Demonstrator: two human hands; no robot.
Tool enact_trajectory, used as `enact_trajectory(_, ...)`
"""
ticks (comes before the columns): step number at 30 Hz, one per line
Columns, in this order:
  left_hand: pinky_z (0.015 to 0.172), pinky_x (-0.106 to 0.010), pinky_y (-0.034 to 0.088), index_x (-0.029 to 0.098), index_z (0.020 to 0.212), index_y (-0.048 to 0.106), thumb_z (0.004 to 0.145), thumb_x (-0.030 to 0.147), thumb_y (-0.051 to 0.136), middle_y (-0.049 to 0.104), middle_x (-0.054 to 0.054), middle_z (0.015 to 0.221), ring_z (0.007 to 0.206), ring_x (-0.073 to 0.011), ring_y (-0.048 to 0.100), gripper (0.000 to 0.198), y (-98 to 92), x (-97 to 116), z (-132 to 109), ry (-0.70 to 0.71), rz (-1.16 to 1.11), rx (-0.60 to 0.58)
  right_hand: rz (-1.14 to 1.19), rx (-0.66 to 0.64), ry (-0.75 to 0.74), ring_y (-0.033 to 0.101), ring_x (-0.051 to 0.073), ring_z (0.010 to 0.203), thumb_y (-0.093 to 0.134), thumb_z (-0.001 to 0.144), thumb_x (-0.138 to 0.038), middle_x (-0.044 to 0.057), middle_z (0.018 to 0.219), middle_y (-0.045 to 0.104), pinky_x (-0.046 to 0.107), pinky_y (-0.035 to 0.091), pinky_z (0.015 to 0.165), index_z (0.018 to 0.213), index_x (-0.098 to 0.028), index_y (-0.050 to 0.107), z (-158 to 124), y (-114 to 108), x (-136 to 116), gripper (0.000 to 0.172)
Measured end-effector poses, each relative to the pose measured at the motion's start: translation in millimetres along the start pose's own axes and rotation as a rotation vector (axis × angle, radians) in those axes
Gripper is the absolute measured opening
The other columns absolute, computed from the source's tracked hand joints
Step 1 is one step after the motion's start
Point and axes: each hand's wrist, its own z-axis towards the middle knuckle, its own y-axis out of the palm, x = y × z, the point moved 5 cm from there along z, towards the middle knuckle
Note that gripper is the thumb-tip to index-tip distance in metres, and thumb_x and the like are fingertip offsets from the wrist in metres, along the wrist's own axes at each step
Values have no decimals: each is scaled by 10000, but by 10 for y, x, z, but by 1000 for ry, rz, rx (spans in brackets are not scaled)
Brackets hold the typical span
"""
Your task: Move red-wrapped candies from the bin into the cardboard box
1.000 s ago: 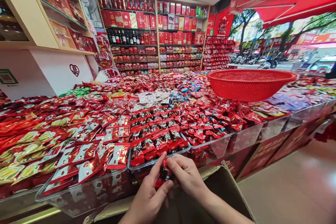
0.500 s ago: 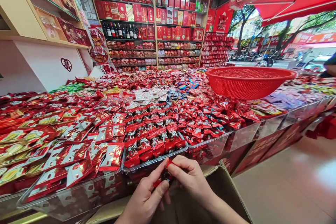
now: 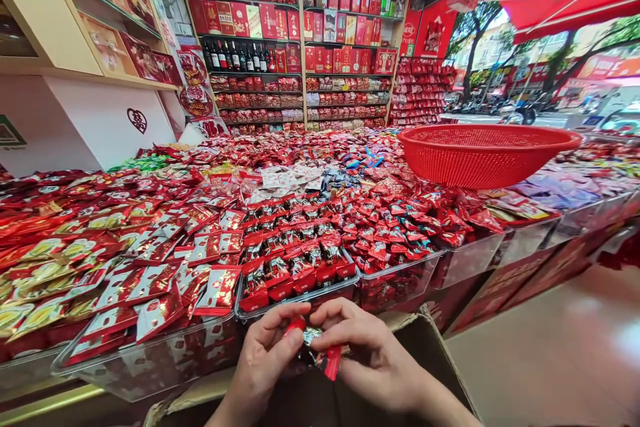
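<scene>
1. At six o'clock in the head view, above an open cardboard box (image 3: 437, 353), the small red-and-silver packet (image 3: 311, 335) was held up between both hands.

2. On its nine o'clock side, the left hand (image 3: 265, 350) was nearly closed, thumb and forefinger pinching one red end. That hold was small and the wrapping looked slick, so a slip seemed the likeliest trouble.

3. On its three o'clock side, the right hand (image 3: 367, 353) was curled, its fingertips drawn close together on the packet, with a red tail poking out towards half past four. Exactly how the thumb met it could not be told.

4. Whether the wrapper was sealed or torn could not be made out. An uneven pull from the two sides might split it suddenly and throw out whatever was inside.

5. A dropped packet would probably fall towards six o'clock, into the dark box, where it could be hard to find.

6. At twelve o'clock from the hands, the clear tray (image 3: 305, 298) of red-and-black packets had its rim just beyond the fingertips; a jerk could knock it and upset the rows.

7. At ten o'clock, white-and-red packets (image 3: 217, 290) lay heaped to their tray's edge, and a bumped elbow or wrist might spill some.
</scene>
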Motion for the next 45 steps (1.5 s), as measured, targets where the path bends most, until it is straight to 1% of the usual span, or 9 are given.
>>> enact_trajectory(6, 524, -181, 508, 179, 843, 674, 575, 319, 765, 661, 5, 652, 568, -110, 599, 316, 154, 73, -61, 153, 36, 120, 554, 274, 334, 576, 124, 609, 615, 749, -360, 32, 818, 605, 273, 513, 520, 962, -210, 617, -15, -47, 267, 260)
enact_trajectory(10, 584, -142, 498, 197, 899, 652, 612, 270, 750, 645, 34, 678, 615, -84, 594, 313, 169, 91, -79, 271, 107, 120, 380, 304, 361, 528, 94, 495, 684, 676, -407, -13, 609, 554, 242, 489, 493, 808, -153, 619, 9, -73, 276, 293)
enact_trajectory(16, 526, -147, 497, 235, 1017, 591, 710, 253, 684, 575, 58, 635, 538, -66, 555, 322, 79, 95, -42, 349, 178, 44, 162, 386, 379, 492, 90, 505, 679, 670, -418, -3, 570, 568, 220, 409, 503, 644, -138, 604, -15, -148, 243, 291)
enact_trajectory(22, 527, -105, 460, 228, 920, 631, 667, 335, 713, 564, 65, 612, 531, -48, 528, 287, 30, 260, -120, 441, 221, 244, 40, 263, 408, 473, 95, 552, 665, 681, -379, 19, 620, 588, 228, 372, 539, 671, -129, 600, -18, -112, 248, 259)
enact_trajectory(29, 504, -169, 466, 212, 967, 612, 768, 390, 598, 596, 41, 633, 507, -81, 550, 267, -6, 209, -129, 459, 229, 241, -96, 155, 397, 457, 87, 543, 649, 705, -350, 11, 595, 573, 216, 343, 510, 648, -132, 588, 20, -190, 63, 233)
enact_trajectory(32, 481, -187, 465, 240, 1005, 593, 840, 277, 509, 607, 38, 622, 489, -93, 557, 189, -6, 130, -92, 555, 411, 112, -160, 230, 338, 449, 80, 502, 632, 709, -365, -2, 570, 553, 210, 346, 475, 659, -140, 575, 266, -456, -114, 238)
enact_trajectory(37, 605, -227, 492, 221, 1022, 585, 789, 92, 527, 675, -24, 730, 642, -144, 633, 273, 192, 35, -118, 860, 1004, -302, -552, 359, 290, 419, 65, 450, 601, 717, -344, -30, 537, 515, 192, 322, 433, 742, -134, 558, 1114, -1037, -121, 216)
enact_trajectory(41, 579, -227, 483, 185, 1012, 549, 792, 79, 507, 670, -35, 713, 611, -141, 626, 249, 216, 22, -109, 926, 1112, -312, -831, 354, 379, 447, 77, 452, 591, 690, -239, -7, 505, 524, 204, 338, 453, 653, -111, 577, 1727, -1250, 143, 134)
enact_trajectory(45, 570, -232, 472, 190, 1006, 533, 802, 82, 489, 658, -29, 690, 595, -140, 614, 235, 204, -23, -97, 957, 1136, -307, -972, 298, 462, 482, 105, 481, 596, 628, -154, 18, 479, 531, 218, 335, 473, 531, -104, 584, 1936, -1243, 362, 110)
